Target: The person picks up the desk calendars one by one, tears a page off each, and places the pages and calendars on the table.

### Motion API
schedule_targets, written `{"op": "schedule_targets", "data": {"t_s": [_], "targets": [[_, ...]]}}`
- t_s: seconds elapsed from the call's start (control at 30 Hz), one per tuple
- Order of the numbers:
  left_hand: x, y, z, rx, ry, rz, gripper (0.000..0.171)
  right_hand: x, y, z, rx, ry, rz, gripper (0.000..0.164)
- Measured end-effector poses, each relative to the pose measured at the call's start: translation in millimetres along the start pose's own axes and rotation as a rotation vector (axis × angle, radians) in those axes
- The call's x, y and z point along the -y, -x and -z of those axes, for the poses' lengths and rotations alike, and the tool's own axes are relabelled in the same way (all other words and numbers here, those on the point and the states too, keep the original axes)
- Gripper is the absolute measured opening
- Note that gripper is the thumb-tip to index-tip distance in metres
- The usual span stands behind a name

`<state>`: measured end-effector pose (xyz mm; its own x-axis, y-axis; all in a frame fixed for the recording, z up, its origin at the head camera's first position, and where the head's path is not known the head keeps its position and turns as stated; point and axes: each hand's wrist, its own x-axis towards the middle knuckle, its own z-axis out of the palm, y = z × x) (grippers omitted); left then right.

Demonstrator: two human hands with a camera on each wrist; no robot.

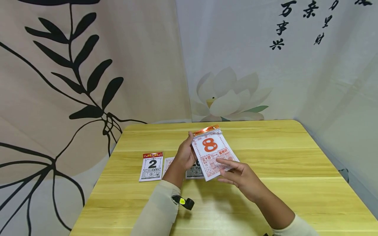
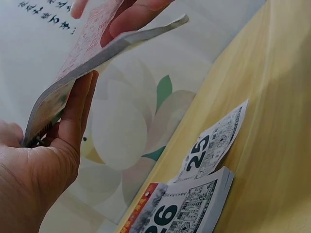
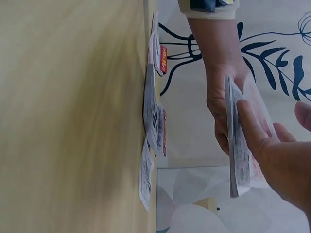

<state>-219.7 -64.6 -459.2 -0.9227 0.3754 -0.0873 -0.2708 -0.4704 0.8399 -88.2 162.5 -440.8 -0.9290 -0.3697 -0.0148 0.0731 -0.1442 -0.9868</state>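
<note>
A tear-off calendar pad [image 1: 209, 157] with a large red 8 and a shiny orange-red header strip is held tilted above the table. My left hand [image 1: 186, 154] grips it along its left side, thumb near the header and fingers underneath. My right hand [image 1: 243, 180] is at the pad's lower right, its fingers extended against the sheets. In the right wrist view, the index finger [image 3: 252, 124] lies along the pad beside a raised, red-printed sheet [image 3: 257, 104], with the thumb [image 3: 303, 114] apart. The pad bends in the left wrist view.
On the wooden table [image 1: 280, 157] lies a calendar pad showing 2 [image 1: 151, 167]. Beside it, a paper [image 1: 167, 163] is partly hidden by my left arm. A pad showing 26 [image 2: 170, 208] and a loose sheet showing 25 [image 2: 209, 145] lie close together. Printed curtains [image 1: 141, 65] hang behind.
</note>
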Motion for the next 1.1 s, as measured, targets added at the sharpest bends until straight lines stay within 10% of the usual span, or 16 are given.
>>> {"op": "schedule_targets", "data": {"t_s": [0.57, 0.87, 1.1], "targets": [[6.5, -0.8, -2.7, 0.007, -0.022, 0.016, 0.078, -18.3, -7.7, -22.0, -0.019, 0.130, 0.124, 0.066], [9.1, -1.4, -4.7, 0.032, -0.037, 0.030, 0.080, -18.3, -9.7, -32.8, -0.227, 0.195, 0.115, 0.041], [10.2, -2.0, -4.6, 0.016, -0.045, 0.046, 0.076, -22.3, -11.1, -31.3, -0.232, 0.165, 0.151, 0.025]]}}
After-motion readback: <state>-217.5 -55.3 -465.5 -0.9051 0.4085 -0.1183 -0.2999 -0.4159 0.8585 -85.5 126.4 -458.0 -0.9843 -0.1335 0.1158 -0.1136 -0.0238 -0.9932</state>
